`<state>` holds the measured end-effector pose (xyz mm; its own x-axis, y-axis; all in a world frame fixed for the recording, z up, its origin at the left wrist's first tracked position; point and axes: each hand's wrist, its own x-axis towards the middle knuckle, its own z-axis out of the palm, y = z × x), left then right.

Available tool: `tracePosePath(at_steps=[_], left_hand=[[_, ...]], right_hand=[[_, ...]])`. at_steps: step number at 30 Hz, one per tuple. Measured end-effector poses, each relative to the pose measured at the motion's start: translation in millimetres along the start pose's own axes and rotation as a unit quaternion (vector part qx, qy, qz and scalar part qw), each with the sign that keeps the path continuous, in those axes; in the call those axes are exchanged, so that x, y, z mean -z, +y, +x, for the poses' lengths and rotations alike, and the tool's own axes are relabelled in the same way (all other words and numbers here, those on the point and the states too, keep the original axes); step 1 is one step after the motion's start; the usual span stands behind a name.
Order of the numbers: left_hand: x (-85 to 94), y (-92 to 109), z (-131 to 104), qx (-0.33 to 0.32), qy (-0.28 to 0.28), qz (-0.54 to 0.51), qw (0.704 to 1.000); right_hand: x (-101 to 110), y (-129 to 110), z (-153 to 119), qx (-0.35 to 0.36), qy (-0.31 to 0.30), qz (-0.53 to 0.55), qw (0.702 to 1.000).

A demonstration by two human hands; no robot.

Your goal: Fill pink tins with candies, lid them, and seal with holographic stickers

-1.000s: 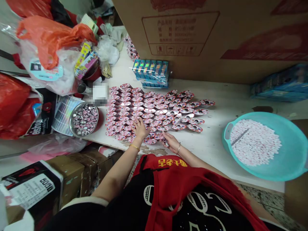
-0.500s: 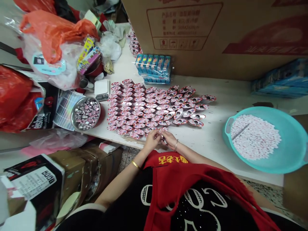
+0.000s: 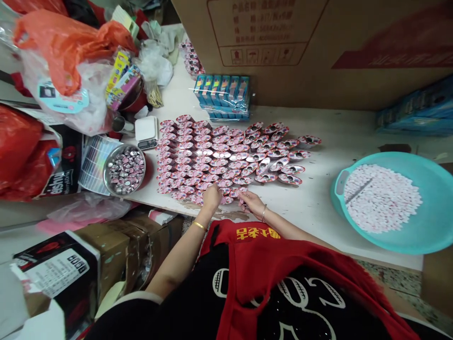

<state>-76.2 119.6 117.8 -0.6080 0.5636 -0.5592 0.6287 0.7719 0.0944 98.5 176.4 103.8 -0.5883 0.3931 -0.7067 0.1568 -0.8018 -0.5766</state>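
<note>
Many small oval packs with pink-red rims stand close together in rows on the white table. Several at the right have dark holes on top, while many at the left show a pink disc there. My left hand, with a gold bangle at the wrist, is closed over the near edge of the packs; its fingertips are mostly hidden. Beside it, my right hand has its fingers curled around small pink and silver pieces, close to the nearest packs. Similar round pieces fill a metal bowl at the left.
A turquoise basin of small white-pink pieces, with a thin stick on them, stands at the right. Behind the packs are wrapped blue boxes and a large carton. A small white scale, bags and cartons crowd the left.
My hands were together at the table's near edge. The left has moved left and forward onto the packs; the right stays near the edge with small pieces in its fingers.
</note>
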Motion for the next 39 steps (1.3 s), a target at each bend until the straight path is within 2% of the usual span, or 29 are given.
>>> tracePosePath(at_steps=[7,13,15,17,19,20,22,24,28,33,35,39], left_hand=[[5.1,-5,9,0.043,-0.049,0.065,0.996],[14.9,-4,4,0.038,-0.033,0.074,0.996],[13.8,5,-5,0.000,-0.014,0.048,0.999],[6.8,18,-15,-0.099,0.000,-0.046,0.994],[-4.5,34,-25,-0.213,0.006,-0.171,0.962],[-10.4,42,-28,-0.250,0.012,-0.221,0.943],[-19.7,56,-31,-0.273,0.029,-0.272,0.922],[-23.3,65,-27,-0.261,0.040,-0.305,0.915],[-17.3,75,-13,-0.231,-0.004,-0.362,0.903],[-12.9,81,-10,-0.328,-0.074,-0.291,0.896],[-14.4,80,-12,-0.320,-0.069,-0.283,0.902],[-14.0,76,-6,-0.177,0.000,-0.262,0.949]], right_hand=[[-1,-8,-1,-0.009,-0.042,0.010,0.999],[-4,-15,-3,-0.023,-0.061,0.064,0.996],[-1,-18,-5,-0.025,-0.053,0.076,0.995],[3,-20,-7,-0.017,-0.047,0.081,0.995],[6,-22,-9,-0.003,-0.039,0.088,0.995],[7,-23,-9,0.005,-0.034,0.092,0.995],[11,-24,-9,0.015,-0.024,0.102,0.994],[15,-26,-7,0.021,-0.010,0.110,0.994],[26,-30,-5,0.019,0.024,0.124,0.992],[29,-35,-5,0.011,-0.003,0.142,0.990],[29,-34,-4,0.003,-0.019,0.151,0.988],[35,-32,0,-0.007,-0.023,0.185,0.982]])
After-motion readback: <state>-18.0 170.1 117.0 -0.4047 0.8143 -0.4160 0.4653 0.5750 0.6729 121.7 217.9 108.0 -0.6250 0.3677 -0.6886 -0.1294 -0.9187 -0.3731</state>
